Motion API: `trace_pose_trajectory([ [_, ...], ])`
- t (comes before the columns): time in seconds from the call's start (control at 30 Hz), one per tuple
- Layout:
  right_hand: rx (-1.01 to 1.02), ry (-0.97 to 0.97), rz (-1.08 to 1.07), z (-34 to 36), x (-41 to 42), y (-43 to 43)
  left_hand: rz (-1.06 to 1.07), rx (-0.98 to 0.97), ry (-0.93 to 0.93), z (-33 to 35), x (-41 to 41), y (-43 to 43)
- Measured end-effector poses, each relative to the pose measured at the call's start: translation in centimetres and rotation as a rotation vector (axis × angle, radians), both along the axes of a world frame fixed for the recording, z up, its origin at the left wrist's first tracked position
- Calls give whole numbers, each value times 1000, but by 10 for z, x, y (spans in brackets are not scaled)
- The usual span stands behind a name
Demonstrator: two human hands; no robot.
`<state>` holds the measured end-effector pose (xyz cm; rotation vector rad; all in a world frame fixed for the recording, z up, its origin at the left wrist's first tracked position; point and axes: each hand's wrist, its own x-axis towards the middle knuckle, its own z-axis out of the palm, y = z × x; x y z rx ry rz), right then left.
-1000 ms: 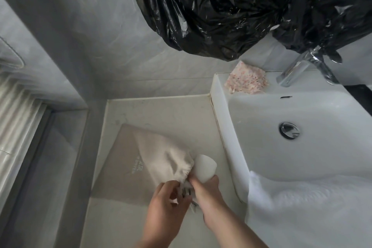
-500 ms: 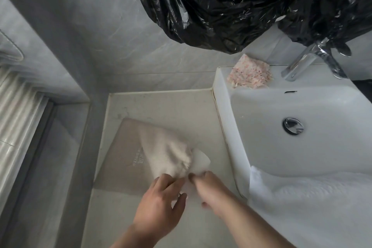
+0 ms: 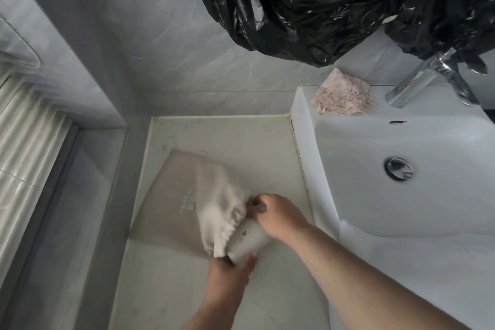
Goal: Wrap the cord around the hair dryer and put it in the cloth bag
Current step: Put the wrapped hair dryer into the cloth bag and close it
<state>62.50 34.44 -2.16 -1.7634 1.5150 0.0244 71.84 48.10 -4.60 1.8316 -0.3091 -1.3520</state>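
— Where is the hair dryer (image 3: 247, 242) lying?
— On the worktop (image 3: 241, 142), mostly inside the cloth bag (image 3: 214, 203), its white end poking out.
— And the fingers?
— The right hand (image 3: 278, 215) is pinching the bag's gathered mouth; the left hand (image 3: 227, 273) is gripping its lower rim.

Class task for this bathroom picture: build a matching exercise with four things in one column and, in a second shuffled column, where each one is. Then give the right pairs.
Things
1. cloth bag
2. hair dryer
3. pink speckled cloth
4. black plastic bag

Places
A. hanging above the tap
B. on the back rim of the sink
C. lying on the counter
D. partly inside another thing, white end sticking out

Pairs: 1-C, 2-D, 3-B, 4-A
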Motion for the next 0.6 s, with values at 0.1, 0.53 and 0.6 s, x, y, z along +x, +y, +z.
trace_pose_trajectory([
  [0.1, 29, -8, -25, 2, 3, 7, 17, 14, -103, -7, 11, 0],
  [0.53, -349, -56, -179, -14, 8, -2, 417, -33, 207, 2, 10, -25],
  [0.6, -424, -90, -212, -17, 1, -4, 572, -3, 283, 4, 9, -34],
])
